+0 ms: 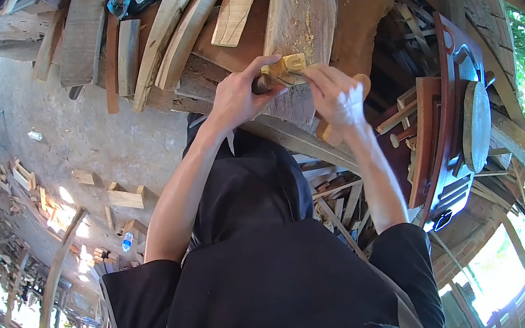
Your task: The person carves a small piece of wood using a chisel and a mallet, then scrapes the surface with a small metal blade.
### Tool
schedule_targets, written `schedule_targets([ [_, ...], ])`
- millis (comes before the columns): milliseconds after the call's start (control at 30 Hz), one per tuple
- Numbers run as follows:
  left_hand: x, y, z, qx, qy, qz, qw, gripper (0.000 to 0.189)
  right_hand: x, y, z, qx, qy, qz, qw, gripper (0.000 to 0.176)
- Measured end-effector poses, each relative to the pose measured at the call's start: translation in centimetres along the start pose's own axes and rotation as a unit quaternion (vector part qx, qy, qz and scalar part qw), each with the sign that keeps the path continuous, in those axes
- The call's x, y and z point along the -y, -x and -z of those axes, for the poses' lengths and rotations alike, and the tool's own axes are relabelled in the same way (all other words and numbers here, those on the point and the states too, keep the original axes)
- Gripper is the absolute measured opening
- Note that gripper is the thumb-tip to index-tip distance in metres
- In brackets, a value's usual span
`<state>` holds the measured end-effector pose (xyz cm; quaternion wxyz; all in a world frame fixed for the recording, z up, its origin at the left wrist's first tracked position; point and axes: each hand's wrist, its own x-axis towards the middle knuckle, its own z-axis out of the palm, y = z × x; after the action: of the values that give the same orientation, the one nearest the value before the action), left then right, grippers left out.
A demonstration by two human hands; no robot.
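Observation:
A small yellowish carved wooden piece (293, 63) is held between my two hands over a wide plank (301, 6) strewn with sawdust. My left hand (242, 97) grips the piece from its left side, with thumb and fingers around a darker rounded part. On the right, my right hand (336, 96) has its fingers closed at the piece's right edge; whether it also holds a thin tool is too small to tell. A lighter wooden block (327, 133) shows just beneath my right hand.
Loose boards and curved wood strips (160, 41) lie left of the plank. Reddish wooden furniture parts (428, 135) stand at the right. Wood blocks (127, 196) and a plastic bottle (127, 241) are on the concrete floor at the left.

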<state>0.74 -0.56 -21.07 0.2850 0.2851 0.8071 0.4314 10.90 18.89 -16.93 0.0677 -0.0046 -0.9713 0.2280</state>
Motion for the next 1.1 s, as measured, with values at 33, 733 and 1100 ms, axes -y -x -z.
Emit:
schedule_targets([
  [33, 0.1, -0.1, 0.0, -0.002, 0.001, 0.000, 1.000, 0.062, 0.6, 0.2, -1.0, -0.039, -0.016, -0.013, 0.999, 0.021],
  [733, -0.5, -0.3, 0.8, 0.034, -0.033, 0.013, 0.999, 0.059, 1.2, 1.1, -1.4, -0.081, -0.034, -0.011, 0.996, 0.018],
  [1100, -1.1, -0.5, 1.2, 0.070, -0.046, 0.030, 0.996, 0.059, 1.3, 1.8, 0.5, -0.044, -0.019, -0.046, 0.998, 0.020],
])
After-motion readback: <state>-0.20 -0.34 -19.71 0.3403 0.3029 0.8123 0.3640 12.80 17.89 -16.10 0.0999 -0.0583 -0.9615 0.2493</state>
